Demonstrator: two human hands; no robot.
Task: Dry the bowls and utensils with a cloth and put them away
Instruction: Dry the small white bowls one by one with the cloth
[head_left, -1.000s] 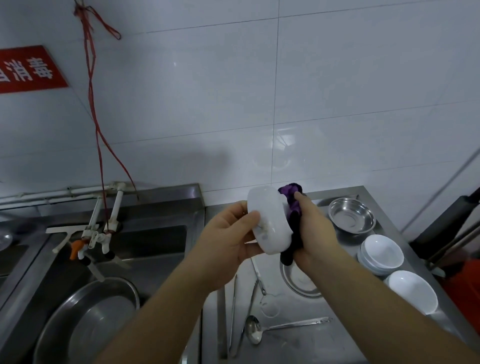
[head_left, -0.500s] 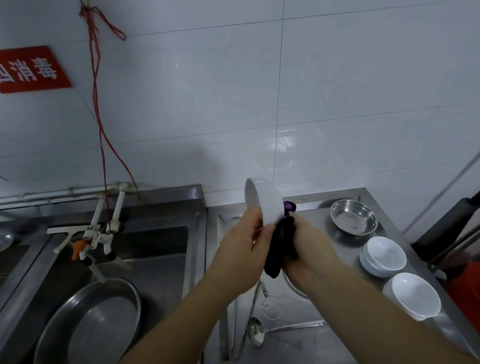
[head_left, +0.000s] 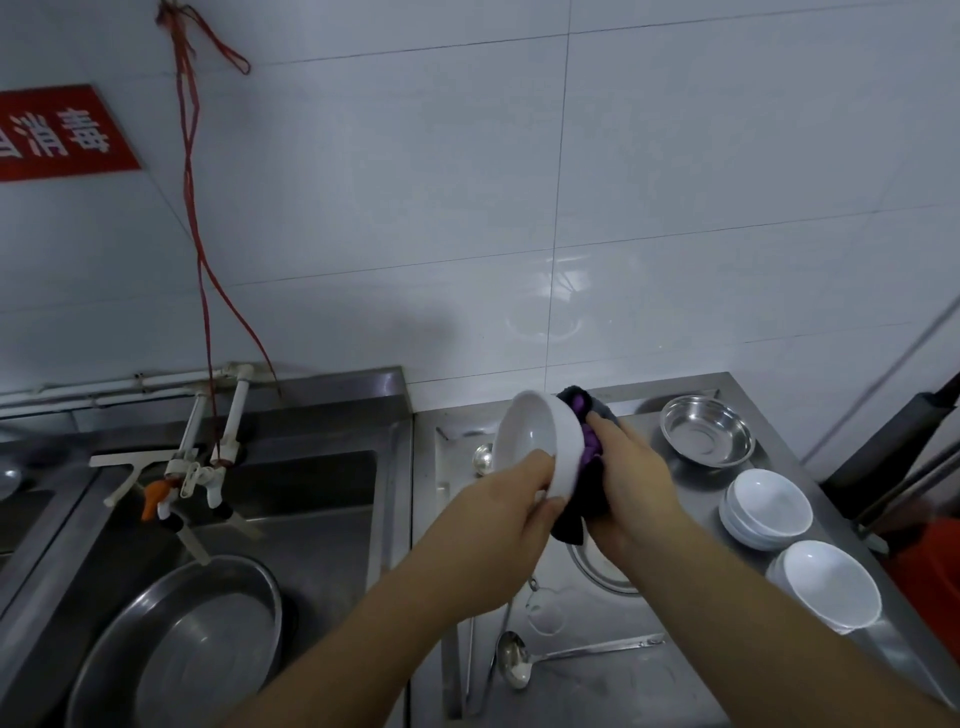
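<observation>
Both hands raised in mid-air over a steel counter (head_left: 675, 691). Left hand (head_left: 498, 525) gripping the near rim of a white bowl (head_left: 535, 441), thumb curled inside the rim and fingers wrapped round the outside. Bowl held tilted on edge, its hollow facing left and toward the camera. Right hand (head_left: 631, 486) pressing a dark purple cloth (head_left: 584, 470) against the bowl's outer side and base, fingers curled round the bunched fabric, a loose tail of cloth hanging below between the two wrists.

On the counter, to the right: a small steel bowl (head_left: 706, 431) near the back wall; nearer, a stack of white bowls (head_left: 766, 509); nearer still, another white bowl (head_left: 828, 584), close to the counter's right edge. Under the right forearm, part of a round steel plate (head_left: 597, 571), mostly hidden. In front of the hands, a steel ladle (head_left: 519, 662) lying flat, handle pointing right, with thin steel utensils (head_left: 493, 654) just beside it on its left, too slim to identify.

To the left, a steel sink (head_left: 311, 499) holding a large round steel basin (head_left: 182, 649). White taps (head_left: 208, 457) with an orange handle mounted at the back of the sink. Red string (head_left: 195, 208) hanging down the white tiled wall (head_left: 675, 182). Red sign (head_left: 57, 135) with white characters at the upper left.
</observation>
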